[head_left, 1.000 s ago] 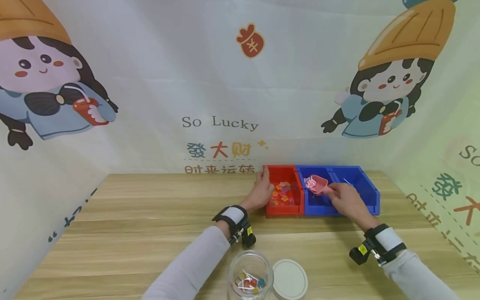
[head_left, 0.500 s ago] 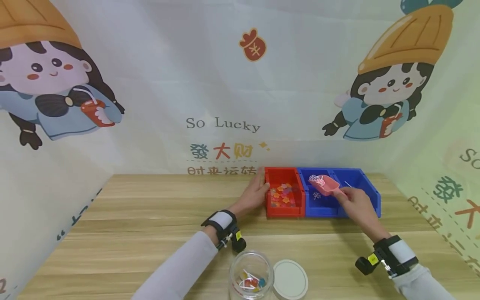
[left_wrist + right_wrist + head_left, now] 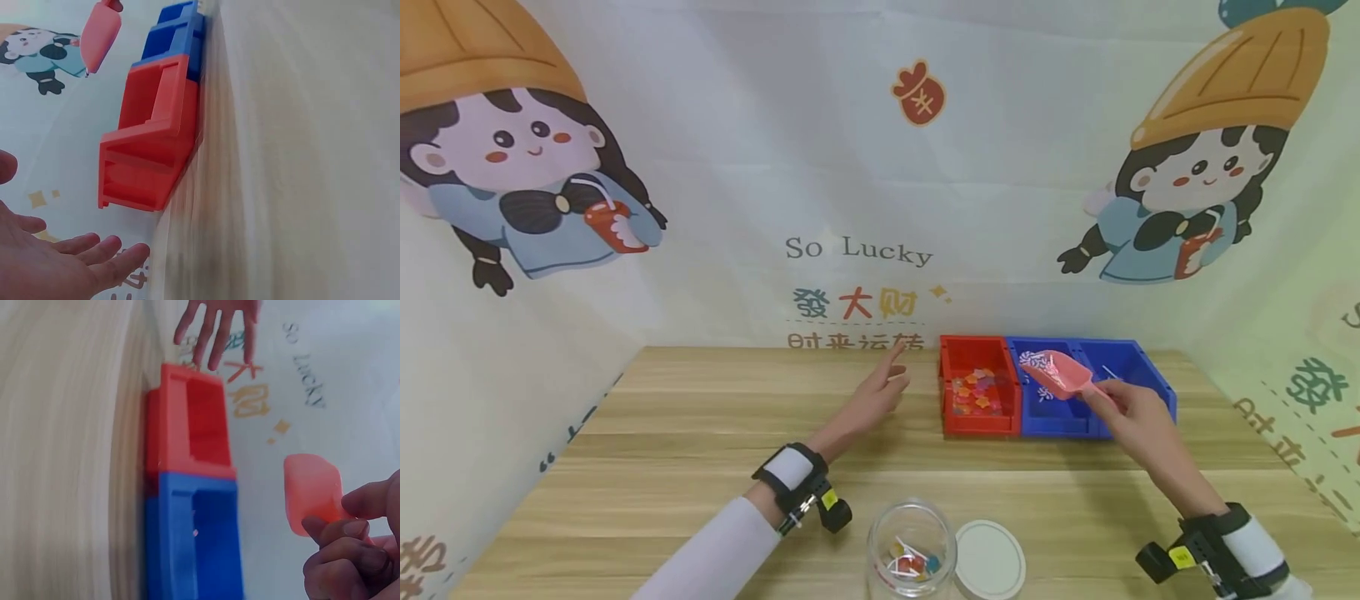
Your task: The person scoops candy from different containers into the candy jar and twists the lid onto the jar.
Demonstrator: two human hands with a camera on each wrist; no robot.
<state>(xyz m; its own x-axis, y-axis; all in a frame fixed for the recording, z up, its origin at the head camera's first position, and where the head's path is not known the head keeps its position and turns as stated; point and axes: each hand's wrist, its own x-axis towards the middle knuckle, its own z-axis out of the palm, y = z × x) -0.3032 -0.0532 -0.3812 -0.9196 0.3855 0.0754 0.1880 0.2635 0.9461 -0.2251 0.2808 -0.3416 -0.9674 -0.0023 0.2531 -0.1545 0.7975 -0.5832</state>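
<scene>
In the head view my right hand (image 3: pixel 1138 417) grips the handle of a pink scoop (image 3: pixel 1066 374) that bears small white-and-purple wrapped candies (image 3: pixel 1034 362). The scoop is held up over the middle blue bin (image 3: pixel 1052 427), where a few more of these candies lie. My left hand (image 3: pixel 880 390) is off to the left of the red bin (image 3: pixel 981 425), touching nothing, its fingers extended in the left wrist view. Orange and pink star-shaped pieces (image 3: pixel 981 390) lie in the red bin. The right wrist view shows thumb and fingers pinching the scoop's handle.
A second blue bin (image 3: pixel 1138 367) stands at the right end of the row, with a white stick inside. At the front edge are a clear jar (image 3: pixel 912 521) holding several lollipops and a white lid (image 3: pixel 990 558) beside it. A printed cloth hangs behind the table.
My left hand has let go of the red bin's left side and moved left. The right hand has raised the loaded scoop within the space over the middle bin. The view has shifted slightly.
</scene>
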